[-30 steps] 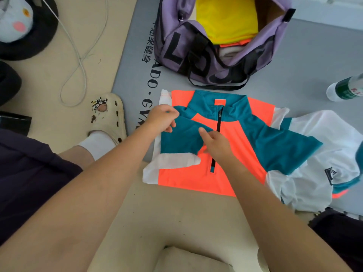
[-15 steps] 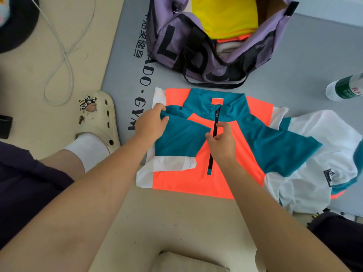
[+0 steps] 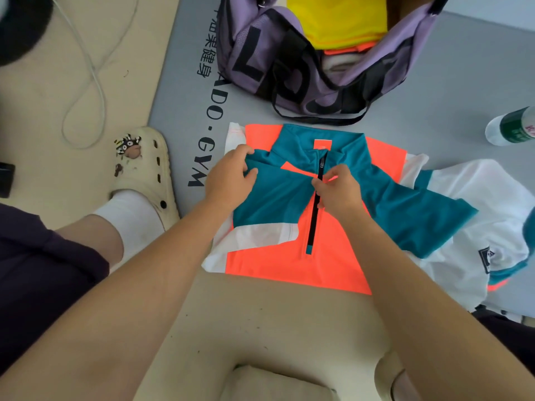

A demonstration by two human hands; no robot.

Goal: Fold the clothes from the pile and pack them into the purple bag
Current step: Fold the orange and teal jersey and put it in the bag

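Grey foam mat carries the open purple fabric bag at the far side, a white garment and a clear plastic bottle to the right. Just near of the bag lies the orange, teal and white zip-neck shirt, flat, its left sleeve folded inward. The left hand pinches the sleeve's far edge, and the right hand has its fingers curled onto the sleeve tip beside the black zip.
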